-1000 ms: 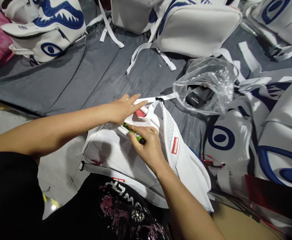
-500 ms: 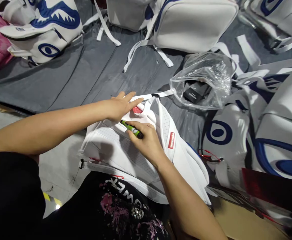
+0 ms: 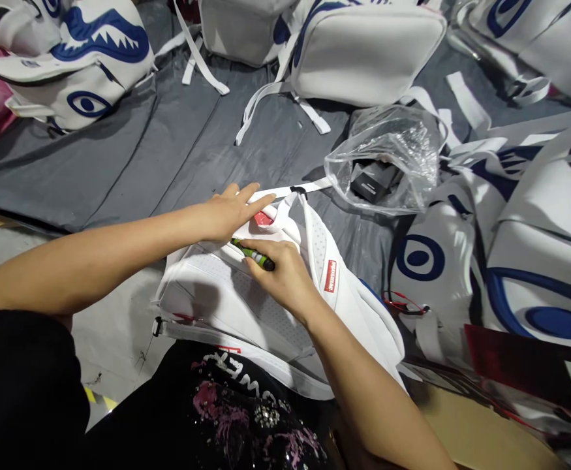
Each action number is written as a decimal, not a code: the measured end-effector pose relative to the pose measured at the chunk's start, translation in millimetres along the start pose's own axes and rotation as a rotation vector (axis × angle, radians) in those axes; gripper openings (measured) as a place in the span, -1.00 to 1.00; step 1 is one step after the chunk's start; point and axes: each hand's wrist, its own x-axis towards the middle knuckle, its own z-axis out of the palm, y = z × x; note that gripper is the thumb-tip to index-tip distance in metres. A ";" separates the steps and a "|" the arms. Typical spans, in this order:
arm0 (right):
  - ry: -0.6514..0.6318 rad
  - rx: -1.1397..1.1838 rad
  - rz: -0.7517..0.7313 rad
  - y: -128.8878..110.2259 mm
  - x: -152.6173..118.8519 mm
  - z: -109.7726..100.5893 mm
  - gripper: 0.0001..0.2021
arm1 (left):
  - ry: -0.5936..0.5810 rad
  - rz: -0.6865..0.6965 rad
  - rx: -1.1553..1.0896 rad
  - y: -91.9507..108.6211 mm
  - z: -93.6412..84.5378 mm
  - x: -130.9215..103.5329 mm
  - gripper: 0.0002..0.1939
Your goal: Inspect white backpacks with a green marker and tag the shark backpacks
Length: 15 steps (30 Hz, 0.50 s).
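A white backpack (image 3: 275, 320) with red labels lies in front of my body, partly on the grey-covered table. My right hand (image 3: 282, 271) is closed round a green marker-like tool (image 3: 256, 254) with a black end, held low over the top part of the backpack. Just to the left, my left hand (image 3: 231, 212) rests on the backpack's top near a red patch (image 3: 264, 218), its fingers spread. The tool's far tip is hidden beside my left hand. A white strap (image 3: 314, 186) with a black buckle runs from the bag's top to the right.
A clear plastic bag (image 3: 387, 156) with black items stands right of the backpack. White bags with blue eye shapes (image 3: 419, 258) crowd the right side. More white bags (image 3: 368, 55) line the back, one with teeth (image 3: 94, 59) at the left. Cardboard (image 3: 471, 424) shows at the lower right.
The view has shifted slightly, so the table and bags appear a little further left. Both hands keep nearly the same places on the backpack.
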 end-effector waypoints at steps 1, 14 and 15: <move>0.010 -0.011 0.001 0.7 0.2 -0.5 -0.70 | 0.000 0.002 -0.006 0.0 -0.1 -0.6 0.15; -0.001 -0.046 0.019 -6.0 -3.9 -2.6 -0.72 | 0.030 0.011 0.011 -3.1 4.7 1.5 0.21; 0.004 -0.072 0.031 -5.9 -3.9 -2.2 -0.72 | 0.034 0.014 0.011 -3.4 5.0 1.6 0.22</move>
